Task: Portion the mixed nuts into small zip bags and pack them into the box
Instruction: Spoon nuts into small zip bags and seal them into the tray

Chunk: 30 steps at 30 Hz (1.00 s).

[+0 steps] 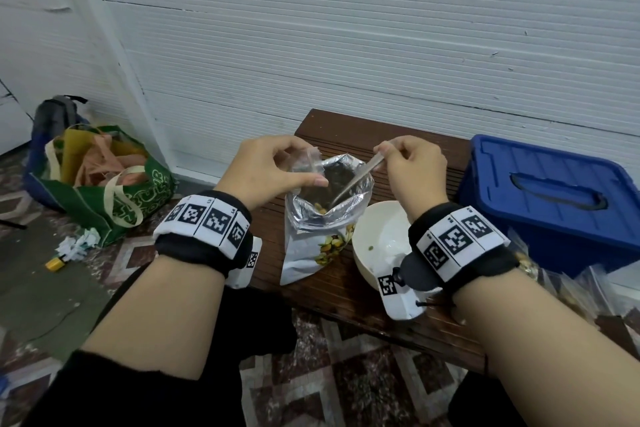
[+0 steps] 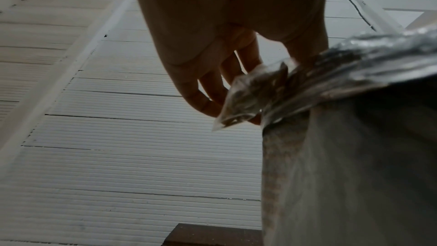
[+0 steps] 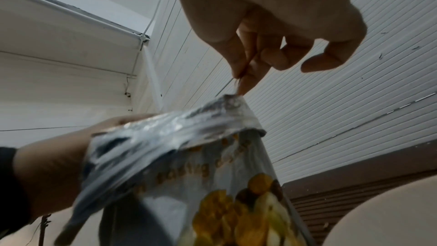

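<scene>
Spill risk: left hand [image 1: 273,168] fingers pinch the small zip bag [image 1: 306,163] at the nut pouch [image 1: 323,215] mouth mid-bench, right hand [image 1: 410,163] fingers pinch a spoon [image 1: 349,185] apparently dipped inside; closed blue box [image 1: 550,198] at 3 o'clock.

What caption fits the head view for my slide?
Left hand holds a small clear bag over the open nut bag while the right hand dips a spoon inside.

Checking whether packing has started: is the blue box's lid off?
No. In the head view the blue box sits shut, its lid on with the handle lying flat on top.
</scene>
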### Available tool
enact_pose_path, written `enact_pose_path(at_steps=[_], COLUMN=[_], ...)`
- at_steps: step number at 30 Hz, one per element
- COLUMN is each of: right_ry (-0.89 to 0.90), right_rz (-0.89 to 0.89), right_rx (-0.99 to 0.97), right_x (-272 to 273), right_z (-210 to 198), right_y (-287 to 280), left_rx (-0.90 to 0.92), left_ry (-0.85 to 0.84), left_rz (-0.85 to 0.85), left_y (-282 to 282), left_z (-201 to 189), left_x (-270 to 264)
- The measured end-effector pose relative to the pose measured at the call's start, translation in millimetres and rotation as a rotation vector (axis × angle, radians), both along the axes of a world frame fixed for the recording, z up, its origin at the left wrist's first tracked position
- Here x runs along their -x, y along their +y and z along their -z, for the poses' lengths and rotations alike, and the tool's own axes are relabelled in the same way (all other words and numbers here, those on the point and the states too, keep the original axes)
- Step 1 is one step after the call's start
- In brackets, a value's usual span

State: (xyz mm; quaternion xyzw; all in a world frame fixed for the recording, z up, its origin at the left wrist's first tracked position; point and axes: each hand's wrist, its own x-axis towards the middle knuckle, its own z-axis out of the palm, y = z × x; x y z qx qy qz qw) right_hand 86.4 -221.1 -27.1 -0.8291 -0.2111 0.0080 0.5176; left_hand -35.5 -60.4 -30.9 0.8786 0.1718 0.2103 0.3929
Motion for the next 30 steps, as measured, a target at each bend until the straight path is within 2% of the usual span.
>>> enact_pose_path(at_steps=[5,14,23,30], right_ry=[0.046,0.018,0.02,-0.018], right_rz=[0.14,0.206,0.154,0.051], right_rx=[-0.007,-0.079,-0.082,-0.201], right_x=[-12,-33,-26,-18], right_z=[-12,-46,-46,-45], right_y=[-2,-13,-2,4], left_rx=[0.013,0.0,-0.068,-0.059], left_ry=[-0.016,0.053,0.044,-0.015], left_rz=[-0.028,-0.005,0.012,0.002], left_y=[6,6,-4,-10], left_z=[-3,-9,-4,-2], left_x=[4,6,-1,-4])
